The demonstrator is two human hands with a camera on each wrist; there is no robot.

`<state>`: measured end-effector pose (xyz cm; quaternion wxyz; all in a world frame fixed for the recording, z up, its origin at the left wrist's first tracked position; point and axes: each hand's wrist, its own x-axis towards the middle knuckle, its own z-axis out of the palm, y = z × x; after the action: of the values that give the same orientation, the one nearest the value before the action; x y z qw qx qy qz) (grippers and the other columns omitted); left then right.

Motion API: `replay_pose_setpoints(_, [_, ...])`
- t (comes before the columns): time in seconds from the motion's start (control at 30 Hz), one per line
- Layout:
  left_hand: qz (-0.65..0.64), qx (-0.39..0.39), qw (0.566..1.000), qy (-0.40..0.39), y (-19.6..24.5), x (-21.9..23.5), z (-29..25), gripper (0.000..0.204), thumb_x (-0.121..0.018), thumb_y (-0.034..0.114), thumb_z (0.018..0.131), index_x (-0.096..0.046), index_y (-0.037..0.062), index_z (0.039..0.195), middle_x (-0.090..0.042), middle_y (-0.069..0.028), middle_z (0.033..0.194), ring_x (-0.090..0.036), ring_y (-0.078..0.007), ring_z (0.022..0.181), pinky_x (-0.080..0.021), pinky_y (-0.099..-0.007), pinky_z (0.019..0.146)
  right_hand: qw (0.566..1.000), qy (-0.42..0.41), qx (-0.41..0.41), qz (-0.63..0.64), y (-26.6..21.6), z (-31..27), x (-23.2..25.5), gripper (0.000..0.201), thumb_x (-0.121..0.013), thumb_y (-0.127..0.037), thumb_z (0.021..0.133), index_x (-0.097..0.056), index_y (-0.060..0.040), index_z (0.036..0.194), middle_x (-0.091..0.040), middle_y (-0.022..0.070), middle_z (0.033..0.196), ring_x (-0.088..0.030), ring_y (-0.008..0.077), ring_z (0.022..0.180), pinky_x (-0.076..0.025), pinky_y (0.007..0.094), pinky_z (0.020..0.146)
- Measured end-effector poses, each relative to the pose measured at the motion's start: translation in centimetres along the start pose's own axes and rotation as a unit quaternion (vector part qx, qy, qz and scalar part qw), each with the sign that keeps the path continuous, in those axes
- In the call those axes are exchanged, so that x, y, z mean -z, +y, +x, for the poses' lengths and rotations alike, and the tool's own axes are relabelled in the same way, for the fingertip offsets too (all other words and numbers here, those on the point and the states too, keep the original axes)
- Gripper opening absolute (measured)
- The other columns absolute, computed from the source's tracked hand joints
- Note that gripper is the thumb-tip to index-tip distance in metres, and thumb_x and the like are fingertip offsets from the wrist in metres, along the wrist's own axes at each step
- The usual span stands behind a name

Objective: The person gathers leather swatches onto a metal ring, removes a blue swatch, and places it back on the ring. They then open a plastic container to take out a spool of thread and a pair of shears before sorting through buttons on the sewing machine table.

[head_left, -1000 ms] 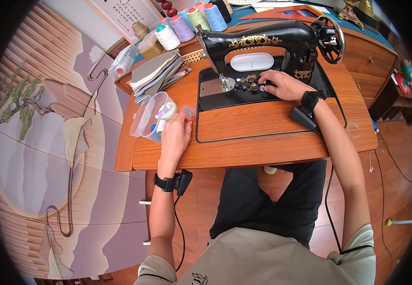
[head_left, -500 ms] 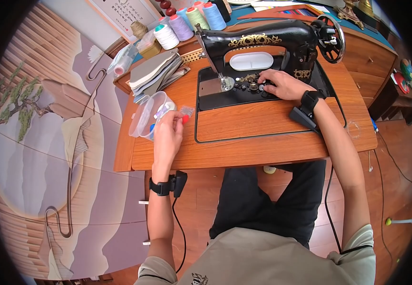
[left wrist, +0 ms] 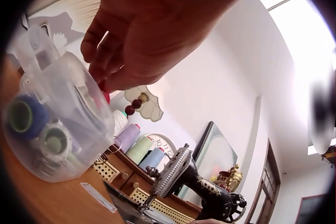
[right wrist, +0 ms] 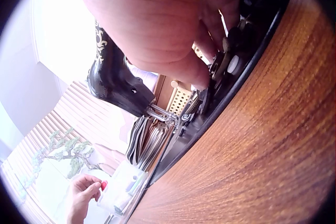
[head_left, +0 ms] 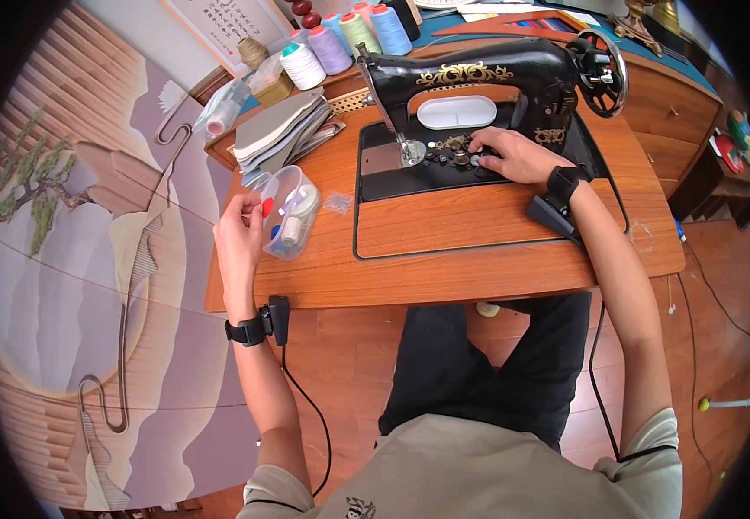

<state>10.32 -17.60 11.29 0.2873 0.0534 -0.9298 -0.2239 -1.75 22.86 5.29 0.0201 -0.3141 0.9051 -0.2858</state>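
My left hand [head_left: 254,210] is raised beside the table's left edge and pinches a small red piece [head_left: 267,208] between thumb and fingers. It hovers just left of a clear plastic tub [head_left: 295,216] holding thread spools. In the left wrist view the red piece [left wrist: 105,96] shows under my fingers [left wrist: 100,58], above the tub [left wrist: 58,124]. My right hand [head_left: 483,156] rests on the bed of the black sewing machine [head_left: 487,73], fingertips on a scatter of dark buttons [head_left: 453,157]. The right wrist view shows those fingertips [right wrist: 207,77] touching the buttons [right wrist: 231,58].
A small clear bag [head_left: 337,202] lies on the wooden table [head_left: 479,259] right of the tub. Stacked grey fabric pieces [head_left: 280,130] and several large thread cones [head_left: 331,48] stand at the back left. The handwheel [head_left: 604,73] is at the machine's right end.
My left hand has lifted off the table by the small bag and swung left past the tub, carrying the red piece. The right hand has stayed on the buttons.
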Motion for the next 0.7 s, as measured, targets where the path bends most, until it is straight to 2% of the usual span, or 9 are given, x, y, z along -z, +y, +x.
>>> replay_pose_setpoints(0.23, [0.029, -0.032, 0.999, 0.007, 0.5, -0.8, -0.9, 0.015, -0.061, 0.012, 0.090, -0.065, -0.0011, 0.095, -0.068, -0.0112, 0.079, -0.064, -0.0172, 0.068, -0.050, -0.0306, 0.063, 1.000, 0.004, 0.000, -0.001, 0.3, 0.0, -0.1, 0.027, -0.056, -0.019, 0.094, -0.058, -0.0035, 0.115, -0.057, 0.0157, 0.122, -0.052, 0.0331, 0.117, -0.042, 0.0413, 0.100])
replay_pose_setpoints(0.3, [-0.027, -0.106, 0.994, 0.008, 2.0, -1.1, -1.6, 0.013, -0.061, 0.011, 0.090, -0.065, -0.0008, 0.096, -0.067, -0.0109, 0.081, -0.063, -0.0169, 0.069, -0.049, -0.0302, 0.062, 1.000, 0.003, 0.002, -0.005, 0.5, 0.2, -0.2, 0.027, -0.056, -0.019, 0.093, -0.058, -0.0036, 0.116, -0.057, 0.0156, 0.122, -0.052, 0.0330, 0.117, -0.042, 0.0413, 0.100])
replay_pose_setpoints(0.33, [-0.028, -0.104, 0.994, 0.008, 3.1, -1.2, -2.0, 0.013, -0.061, 0.011, 0.090, -0.065, -0.0008, 0.096, -0.067, -0.0109, 0.081, -0.063, -0.0169, 0.069, -0.049, -0.0302, 0.062, 1.000, 0.003, 0.007, -0.009, 0.6, 0.2, -0.3, 0.027, -0.056, -0.019, 0.093, -0.058, -0.0036, 0.116, -0.057, 0.0155, 0.122, -0.052, 0.0330, 0.118, -0.042, 0.0414, 0.101])
replay_pose_setpoints(0.4, [-0.072, -0.129, 0.986, -0.082, 5.3, -1.8, -2.8, 0.012, -0.064, 0.009, 0.088, -0.063, -0.0012, 0.093, -0.063, -0.0118, 0.086, -0.061, -0.0226, 0.072, -0.048, -0.0325, 0.064, 1.000, 0.002, 0.006, -0.006, 0.4, 0.2, -0.2, 0.027, -0.056, -0.018, 0.093, -0.058, -0.0035, 0.115, -0.058, 0.0157, 0.121, -0.052, 0.0331, 0.118, -0.042, 0.0416, 0.101])
replay_pose_setpoints(0.43, [-0.073, -0.129, 0.986, -0.081, 6.1, -2.3, -3.0, 0.012, -0.064, 0.009, 0.088, -0.063, -0.0012, 0.093, -0.063, -0.0118, 0.086, -0.061, -0.0226, 0.072, -0.048, -0.0325, 0.064, 1.000, 0.003, 0.005, -0.002, 0.4, 0.2, -0.2, 0.026, -0.056, -0.018, 0.093, -0.058, -0.0034, 0.115, -0.058, 0.0159, 0.120, -0.052, 0.0332, 0.118, -0.042, 0.0419, 0.101])
replay_pose_setpoints(0.5, [-0.125, -0.184, 0.961, -0.166, 7.5, -3.4, -3.1, 0.011, -0.064, 0.009, 0.088, -0.063, -0.0004, 0.092, -0.062, -0.0108, 0.089, -0.061, -0.0236, 0.075, -0.049, -0.0323, 0.066, 1.000, 0.017, 0.018, -0.007, 0.4, 0.3, -0.2, 0.026, -0.056, -0.018, 0.093, -0.058, -0.0031, 0.114, -0.058, 0.0163, 0.119, -0.052, 0.0334, 0.117, -0.042, 0.0419, 0.100])
replay_pose_setpoints(0.6, [-0.165, -0.232, 0.934, -0.215, 9.5, -5.2, -2.8, 0.015, -0.065, 0.012, 0.088, -0.063, -0.0006, 0.095, -0.064, -0.0080, 0.097, -0.058, -0.0169, 0.074, -0.049, -0.0277, 0.068, 0.997, 0.053, 0.047, -0.013, 1.2, 0.4, -0.6, 0.024, -0.057, -0.016, 0.093, -0.058, -0.0026, 0.113, -0.058, 0.0173, 0.118, -0.053, 0.0339, 0.115, -0.043, 0.0418, 0.099])
replay_pose_setpoints(0.67, [-0.144, -0.233, 0.928, -0.253, 10.5, -6.4, -2.3, 0.019, -0.065, 0.015, 0.089, -0.061, -0.0004, 0.100, -0.062, -0.0106, 0.105, -0.061, -0.0224, 0.085, -0.050, -0.0320, 0.075, 0.995, 0.072, 0.065, -0.014, 1.3, 0.6, -0.6, 0.024, -0.057, -0.015, 0.092, -0.058, -0.0024, 0.112, -0.058, 0.0177, 0.117, -0.053, 0.0341, 0.115, -0.043, 0.0417, 0.099])
replay_pose_setpoints(0.7, [-0.141, -0.285, 0.915, -0.247, 10.8, -7.4, -2.0, 0.022, -0.064, 0.017, 0.089, -0.060, 0.0001, 0.103, -0.060, -0.0116, 0.109, -0.060, -0.0256, 0.092, -0.049, -0.0340, 0.081, 0.995, 0.077, 0.061, -0.002, 1.1, 0.5, -0.6, 0.024, -0.058, -0.013, 0.091, -0.057, -0.0022, 0.112, -0.058, 0.0182, 0.116, -0.053, 0.0345, 0.115, -0.042, 0.0416, 0.100])
